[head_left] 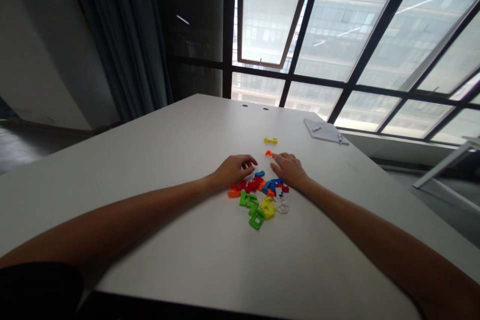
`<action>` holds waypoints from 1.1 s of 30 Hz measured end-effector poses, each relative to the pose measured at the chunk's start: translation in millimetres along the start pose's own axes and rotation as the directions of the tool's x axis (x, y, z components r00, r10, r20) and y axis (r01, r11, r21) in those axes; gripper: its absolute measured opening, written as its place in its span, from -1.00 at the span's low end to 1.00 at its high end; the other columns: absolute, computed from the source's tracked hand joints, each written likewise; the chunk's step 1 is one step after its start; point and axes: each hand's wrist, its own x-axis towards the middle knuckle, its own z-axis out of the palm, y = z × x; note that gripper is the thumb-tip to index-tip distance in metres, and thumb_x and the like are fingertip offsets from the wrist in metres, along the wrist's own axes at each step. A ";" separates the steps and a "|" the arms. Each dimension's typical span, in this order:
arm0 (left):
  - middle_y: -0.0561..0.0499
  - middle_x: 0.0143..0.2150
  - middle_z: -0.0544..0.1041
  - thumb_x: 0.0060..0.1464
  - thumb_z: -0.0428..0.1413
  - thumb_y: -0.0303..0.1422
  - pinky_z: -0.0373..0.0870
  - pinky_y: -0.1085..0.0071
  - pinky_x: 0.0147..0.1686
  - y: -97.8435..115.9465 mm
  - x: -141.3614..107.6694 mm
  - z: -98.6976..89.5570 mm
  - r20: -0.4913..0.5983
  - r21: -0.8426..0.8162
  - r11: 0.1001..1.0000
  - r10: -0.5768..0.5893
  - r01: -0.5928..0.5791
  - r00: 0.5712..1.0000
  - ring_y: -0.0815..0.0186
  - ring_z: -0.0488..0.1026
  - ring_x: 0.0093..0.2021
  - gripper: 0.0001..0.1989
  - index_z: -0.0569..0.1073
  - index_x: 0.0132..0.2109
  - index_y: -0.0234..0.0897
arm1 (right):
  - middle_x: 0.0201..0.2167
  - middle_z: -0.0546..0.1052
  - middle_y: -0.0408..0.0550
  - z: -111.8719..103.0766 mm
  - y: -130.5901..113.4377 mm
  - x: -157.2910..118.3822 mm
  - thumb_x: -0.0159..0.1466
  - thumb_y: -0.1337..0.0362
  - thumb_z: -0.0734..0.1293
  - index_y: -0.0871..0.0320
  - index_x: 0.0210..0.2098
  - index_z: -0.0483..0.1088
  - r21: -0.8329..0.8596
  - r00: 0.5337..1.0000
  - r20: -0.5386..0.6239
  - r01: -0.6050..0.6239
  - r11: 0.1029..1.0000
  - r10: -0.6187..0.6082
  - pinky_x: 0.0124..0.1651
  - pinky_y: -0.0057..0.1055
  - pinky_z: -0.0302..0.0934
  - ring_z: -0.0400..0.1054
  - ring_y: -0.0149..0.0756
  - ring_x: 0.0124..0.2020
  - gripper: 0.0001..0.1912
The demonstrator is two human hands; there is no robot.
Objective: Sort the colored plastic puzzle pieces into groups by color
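Note:
A pile of coloured plastic pieces lies on the white table [168, 170], between my forearms. My left hand [235, 169] rests at the pile's left edge, fingers loosely curved with nothing visible in them. A blue piece [259, 174] and red pieces [252, 185] are nearest to it. My right hand [289, 167] reaches past the pile with fingers apart, its index fingertip at a small orange piece [269, 153]. Beyond that lies a yellow piece [270, 140] by itself. Green pieces [257, 219], a larger yellow piece [267, 208] and white pieces [282, 207] form the pile's near side.
Papers [325, 131] with what look like pens on them lie near the table's right edge. Two dark round fittings [245, 105] are set in the far end. Windows [270, 20] stand beyond the table, and a dark curtain [120, 35] hangs at the left.

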 end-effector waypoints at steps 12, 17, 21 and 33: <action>-0.01 -0.22 0.62 0.18 0.15 -0.19 0.41 0.44 -0.29 2.5 -1.1 -2.2 0.066 0.016 1.000 0.025 -0.026 0.998 0.29 0.51 -0.30 -0.72 0.64 -0.08 -0.21 | -0.30 0.62 -0.04 -7.4 -2.2 -7.8 0.33 0.23 0.27 0.12 -0.20 0.54 0.346 0.991 -0.126 0.090 0.934 -0.049 -0.20 -0.31 0.37 0.48 -0.26 -0.36 -0.79; -0.01 -0.21 0.62 0.17 0.19 -0.03 0.39 0.43 -0.29 1.2 -0.8 -2.2 0.083 0.015 1.000 0.025 -0.026 0.996 0.29 0.50 -0.30 -0.64 0.65 -0.11 -0.20 | -0.32 0.63 -0.07 -16.1 -6.4 -15.5 0.29 0.16 0.29 0.14 -0.19 0.51 0.675 0.997 0.031 0.029 0.738 -0.067 -0.50 -0.43 0.30 0.44 -0.36 -0.55 -0.77; 0.00 -0.23 0.62 0.19 0.17 -0.02 0.37 0.43 -0.30 1.3 -1.0 -3.8 0.100 0.041 0.999 0.012 -0.017 0.995 0.28 0.50 -0.29 -0.64 0.67 -0.15 -0.18 | -0.27 0.65 -0.04 -16.8 -9.4 -16.7 0.26 0.17 0.33 0.14 -0.17 0.53 0.709 0.992 0.069 0.025 0.705 -0.104 -0.52 -0.45 0.29 0.45 -0.35 -0.52 -0.76; -0.04 -0.19 0.60 0.24 0.16 -0.07 0.41 0.42 -0.26 2.7 -2.3 -2.5 0.035 0.007 0.994 0.109 -0.110 0.993 0.28 0.51 -0.27 -0.67 0.65 -0.09 -0.20 | -0.36 0.62 -0.11 -21.0 -19.3 -20.0 0.25 0.20 0.40 0.08 -0.14 0.61 0.517 0.964 0.006 0.226 0.826 -0.268 -0.29 -0.40 0.32 0.38 -0.35 -0.46 -0.78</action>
